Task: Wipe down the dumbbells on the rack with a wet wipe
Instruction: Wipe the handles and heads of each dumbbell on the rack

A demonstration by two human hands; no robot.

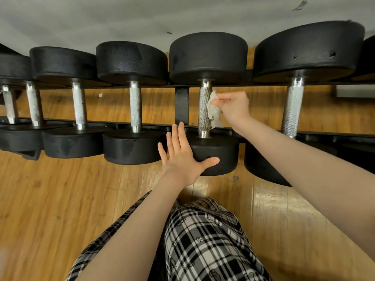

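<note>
Head view looked down on a rack (pixel 181 104) of black dumbbells running left to right above a wooden floor (pixel 50 189). The right hand (pixel 235 107) pinched a crumpled wet wipe (pixel 214 111) between thumb and fingers, its grip closed on the wipe, and pressed it against the right side of the knurled handle (pixel 204 107) of the fourth dumbbell (pixel 209 55) from the left among those fully seen. The left hand (pixel 182 159) was spread flat, fingers straight and holding nothing, laid against the near head (pixel 219 157) of that same dumbbell, apparently to steady it.

As for progress, the pictures gave little proof. The wipe sat mid-handle on one dumbbell near the middle of the row, so the job looked partly done at best. Dull, darker patches on the heads of the dumbbells to the left (pixel 132 59) could have been damp from wiping, but that was only a guess; they might equally have been wear. The large dumbbell to the right (pixel 308 49) showed no clear sign either way. By my judgement, the handle in hand was unfinished, its two heads and at least the dumbbells further right remained to be wiped.
</note>
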